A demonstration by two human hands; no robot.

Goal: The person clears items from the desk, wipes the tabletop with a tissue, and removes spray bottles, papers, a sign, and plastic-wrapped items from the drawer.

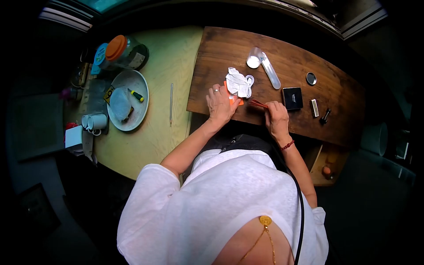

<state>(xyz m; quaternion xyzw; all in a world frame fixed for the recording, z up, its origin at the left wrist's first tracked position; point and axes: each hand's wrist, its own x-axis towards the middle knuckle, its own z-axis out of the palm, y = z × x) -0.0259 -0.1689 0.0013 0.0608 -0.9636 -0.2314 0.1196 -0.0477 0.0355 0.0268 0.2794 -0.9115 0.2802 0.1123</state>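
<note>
My left hand (pixel 220 105), with a ring on one finger, is at the front edge of the dark wooden table. Its fingers are closed on a flat orange piece (pixel 240 102), partly hidden under the hand. Crumpled white paper or cloth (pixel 237 81) lies against that piece, with a coiled white cable (pixel 249 86) beside it. Pinched in my right hand (pixel 277 115) is a slim reddish-brown thing with two prongs (pixel 258 104), pointing left towards the orange piece. A black box (pixel 292 98) sits just beyond my right hand.
On the wooden table (pixel 221 44) are a clear cup (pixel 254 58), a long pale strip (pixel 270 70), a round lid (pixel 311 78), a small white block (pixel 314 108) and a small black tool (pixel 326 115). Left, a pale table holds a white basin (pixel 143 95), jars (pixel 128 51), mugs (pixel 96 121) and a pencil (pixel 171 104).
</note>
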